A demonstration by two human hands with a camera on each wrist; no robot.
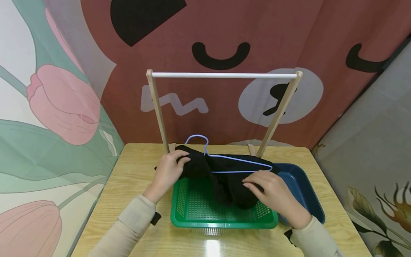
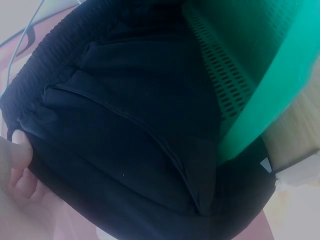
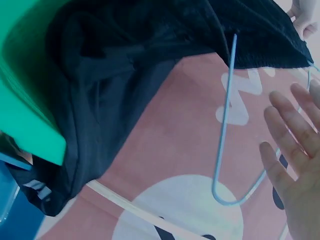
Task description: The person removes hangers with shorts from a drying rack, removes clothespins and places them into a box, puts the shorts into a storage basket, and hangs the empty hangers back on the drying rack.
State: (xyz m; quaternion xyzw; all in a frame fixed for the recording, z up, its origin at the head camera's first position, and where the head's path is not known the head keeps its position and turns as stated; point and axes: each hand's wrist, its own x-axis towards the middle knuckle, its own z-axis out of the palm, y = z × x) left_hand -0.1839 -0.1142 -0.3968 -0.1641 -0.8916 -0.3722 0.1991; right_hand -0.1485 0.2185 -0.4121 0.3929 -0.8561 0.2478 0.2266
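Head view, left to right: left hand [image 1: 169, 169] pinches the edge of the black garment [image 1: 236, 192], thumb on the near face, per left wrist. Garment sits between the hands, part over the green basket [image 1: 224, 225]. Blue hanger [image 1: 240, 158]: left arm hidden by cloth, can't tell if it's inside the waistband [image 2: 47, 60]; hook sticks up, off the white rail [image 1: 224, 75]. Right end of hanger bare. Right hand [image 1: 271, 185] beside it, fingers spread in right wrist view, holding nothing visible. Blue tray [image 1: 305, 192] far right.

Risks, my read: left pinch is the only hold showing; if it slips, cloth and hanger could drop into the basket. Bare right end could let that side slide off. Loose cloth could snag the basket rim on a lift.
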